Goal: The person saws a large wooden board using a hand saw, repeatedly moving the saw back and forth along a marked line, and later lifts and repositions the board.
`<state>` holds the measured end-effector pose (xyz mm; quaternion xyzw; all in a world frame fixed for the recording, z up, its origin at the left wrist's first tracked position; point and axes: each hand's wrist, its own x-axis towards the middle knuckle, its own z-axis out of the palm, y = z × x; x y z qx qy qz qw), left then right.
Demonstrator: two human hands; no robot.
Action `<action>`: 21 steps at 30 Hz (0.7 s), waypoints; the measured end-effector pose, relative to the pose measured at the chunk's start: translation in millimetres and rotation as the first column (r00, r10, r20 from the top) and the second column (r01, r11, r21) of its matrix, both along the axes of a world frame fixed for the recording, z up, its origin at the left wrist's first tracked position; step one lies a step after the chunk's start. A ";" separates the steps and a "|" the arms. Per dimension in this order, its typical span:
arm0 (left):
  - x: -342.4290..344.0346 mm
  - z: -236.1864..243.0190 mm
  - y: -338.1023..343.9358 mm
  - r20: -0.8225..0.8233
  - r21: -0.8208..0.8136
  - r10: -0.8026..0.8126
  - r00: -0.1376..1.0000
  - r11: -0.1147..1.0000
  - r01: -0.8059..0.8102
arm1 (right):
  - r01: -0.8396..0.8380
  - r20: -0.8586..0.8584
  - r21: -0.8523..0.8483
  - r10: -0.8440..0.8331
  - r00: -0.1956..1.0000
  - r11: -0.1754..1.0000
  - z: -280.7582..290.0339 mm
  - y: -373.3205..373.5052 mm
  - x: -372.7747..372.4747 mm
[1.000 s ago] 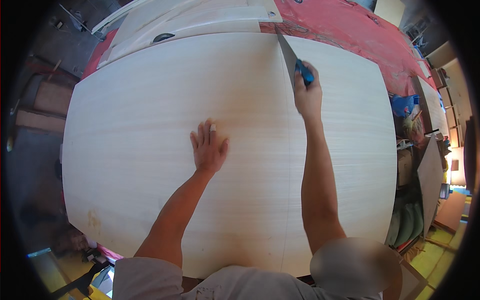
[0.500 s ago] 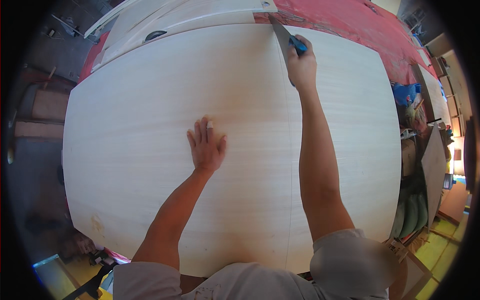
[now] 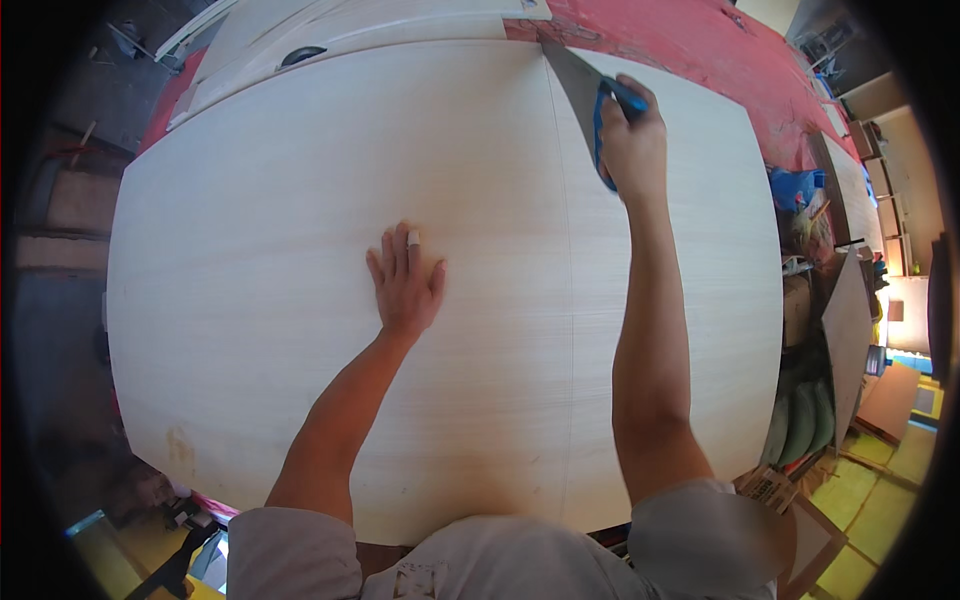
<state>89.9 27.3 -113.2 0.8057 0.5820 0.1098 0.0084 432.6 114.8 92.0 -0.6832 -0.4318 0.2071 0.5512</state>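
Observation:
A large pale wooden board [image 3: 300, 200] lies flat in front of me, with a thin line running across it from its far edge toward my body. My right hand [image 3: 637, 145] is wrapped round the blue handle of a hand saw [image 3: 577, 92]. The saw's blade slants up to the left, its tip at the board's far edge where the line meets it. Flat on the board's middle rests my left hand [image 3: 406, 285], fingers spread, with a pale wrap round one finger. It holds nothing.
Beyond the far edge lie a red sheet [image 3: 690, 45] and more pale panels [image 3: 380, 22]. A dark curved object [image 3: 303, 57] sits by that edge. On the right are a blue bag [image 3: 795, 187], a leaning panel [image 3: 846, 330] and green rounded objects [image 3: 805, 425].
My right hand has drawn the saw's handle back toward me and to the right. The blade's tip stays at the far edge. My left hand keeps its place on the board.

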 end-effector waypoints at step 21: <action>5.0 0.3 10.7 0.003 -0.002 0.024 1.000 1.000 -0.024 | 0.004 -0.004 0.075 -0.003 1.000 0.997 -18.8 -44.9 -13.9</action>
